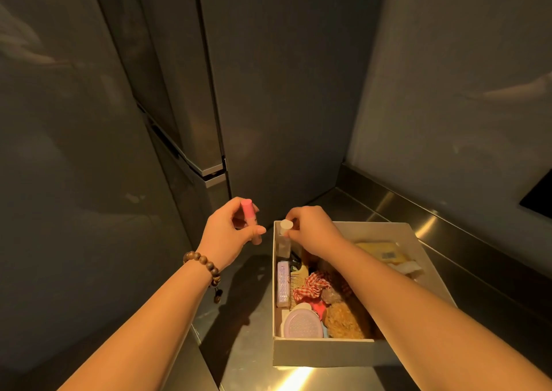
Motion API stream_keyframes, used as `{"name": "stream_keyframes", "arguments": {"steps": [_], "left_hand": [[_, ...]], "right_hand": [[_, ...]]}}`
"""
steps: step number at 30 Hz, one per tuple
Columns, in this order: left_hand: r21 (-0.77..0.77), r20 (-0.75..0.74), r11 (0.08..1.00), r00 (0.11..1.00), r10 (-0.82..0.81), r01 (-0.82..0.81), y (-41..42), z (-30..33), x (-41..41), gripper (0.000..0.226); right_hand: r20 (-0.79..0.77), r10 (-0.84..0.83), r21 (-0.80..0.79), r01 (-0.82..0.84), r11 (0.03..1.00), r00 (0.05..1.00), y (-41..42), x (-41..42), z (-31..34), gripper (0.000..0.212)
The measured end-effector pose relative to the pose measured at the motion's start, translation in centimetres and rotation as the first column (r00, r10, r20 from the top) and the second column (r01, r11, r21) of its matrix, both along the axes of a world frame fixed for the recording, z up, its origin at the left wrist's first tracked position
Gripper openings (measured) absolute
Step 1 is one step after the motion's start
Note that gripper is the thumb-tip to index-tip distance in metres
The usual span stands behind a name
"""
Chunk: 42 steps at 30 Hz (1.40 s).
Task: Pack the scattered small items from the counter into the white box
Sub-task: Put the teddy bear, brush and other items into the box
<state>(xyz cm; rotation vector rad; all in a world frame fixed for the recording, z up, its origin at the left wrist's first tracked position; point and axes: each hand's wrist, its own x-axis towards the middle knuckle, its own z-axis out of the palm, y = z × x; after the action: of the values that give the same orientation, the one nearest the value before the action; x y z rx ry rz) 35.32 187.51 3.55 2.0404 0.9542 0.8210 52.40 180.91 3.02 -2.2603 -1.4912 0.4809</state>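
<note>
The white box [310, 351] sits on the steel counter, filled with small items: a purple comb case [282, 284], a red checked scrunchie [310, 286], a round lilac compact [303, 324], a fuzzy brown toy [346, 320] and a yellow packet [380, 250]. My right hand [313, 229] is over the box's far left corner, fingers closed on the white cap of a small clear bottle [284, 235] standing upright there. My left hand [230, 231] hovers just left of the box, gripping a pink tube [250, 216] upright.
The steel counter [248, 316] ends at a left edge near the box. A tall steel fridge [185, 107] stands behind left. Grey walls enclose the corner. A dark object [537, 196] sits at the far right. A bead bracelet [206, 266] is on my left wrist.
</note>
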Motion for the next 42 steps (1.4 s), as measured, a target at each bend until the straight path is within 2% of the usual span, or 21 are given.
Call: {"name": "stream_keyframes", "arguments": {"steps": [6, 9, 11, 13, 15, 17, 21, 27, 30, 34, 38, 42], "left_hand": [[-0.032, 0.046, 0.999, 0.999, -0.007, 0.008, -0.5, 0.0, 0.5, 0.038], [-0.056, 0.04, 0.998, 0.999, -0.005, 0.007, -0.6, 0.0, 0.7, 0.037], [-0.042, 0.023, 0.999, 1.0, -0.012, 0.013, -0.8, 0.1, 0.8, 0.038], [-0.012, 0.001, 1.0, 1.0, -0.027, 0.027, -1.1, 0.2, 1.0, 0.04], [0.004, -0.008, 0.999, 0.999, -0.053, 0.053, -1.5, 0.4, 1.3, 0.039], [0.03, -0.027, 0.996, 0.996, -0.083, 0.084, -2.1, 0.6, 1.9, 0.035], [0.054, -0.037, 0.993, 0.994, -0.106, 0.108, -3.2, 0.5, 2.7, 0.028], [0.054, -0.028, 0.983, 0.984, -0.174, 0.176, -4.9, -0.2, 2.1, 0.03], [0.031, -0.044, 0.982, 0.981, -0.187, 0.188, -5.1, -0.7, 1.0, 0.043], [-0.037, -0.145, 0.99, 0.98, -0.137, 0.133, -5.0, -2.0, -0.9, 0.057], [-0.132, -0.238, 0.983, 0.959, -0.155, 0.126, -5.8, -3.8, -2.0, 0.06], [-0.193, -0.259, 0.971, 0.947, -0.187, 0.139, -6.9, -5.0, -2.2, 0.052]], "right_hand": [[0.013, 0.064, -0.113, -0.062, 0.992, 0.998, -0.2, -1.1, 0.1, 0.04], [-0.028, 0.054, -0.111, -0.057, 0.992, 0.998, -0.5, -1.1, 0.6, 0.043], [-0.072, 0.03, -0.037, -0.033, 0.999, 0.997, -1.0, -0.6, 1.3, 0.043], [-0.139, 0.031, 0.1, -0.017, 0.995, 0.99, -1.7, -0.2, 2.4, 0.04], [-0.235, 0.085, 0.24, -0.027, 0.97, 0.968, -2.3, -0.1, 3.6, 0.038], [-0.295, 0.151, 0.315, -0.053, 0.948, 0.944, -2.9, -0.3, 4.3, 0.035], [-0.211, 0.156, 0.349, -0.075, 0.934, 0.965, -4.1, -0.6, 4.5, 0.026], [-0.2, 0.152, 0.321, -0.081, 0.944, 0.968, -5.8, -0.9, 3.7, 0.017], [-0.229, 0.184, 0.269, -0.12, 0.956, 0.956, -7.0, -1.0, 3.1, 0.014], [-0.253, 0.239, 0.161, -0.203, 0.966, 0.938, -8.4, -2.3, 0.9, 0.01], [-0.212, 0.209, 0.119, -0.187, 0.975, 0.955, -8.9, -3.9, -1.7, 0.016], [-0.188, 0.194, 0.055, -0.187, 0.981, 0.963, -9.0, -4.7, -3.6, 0.013]]}}
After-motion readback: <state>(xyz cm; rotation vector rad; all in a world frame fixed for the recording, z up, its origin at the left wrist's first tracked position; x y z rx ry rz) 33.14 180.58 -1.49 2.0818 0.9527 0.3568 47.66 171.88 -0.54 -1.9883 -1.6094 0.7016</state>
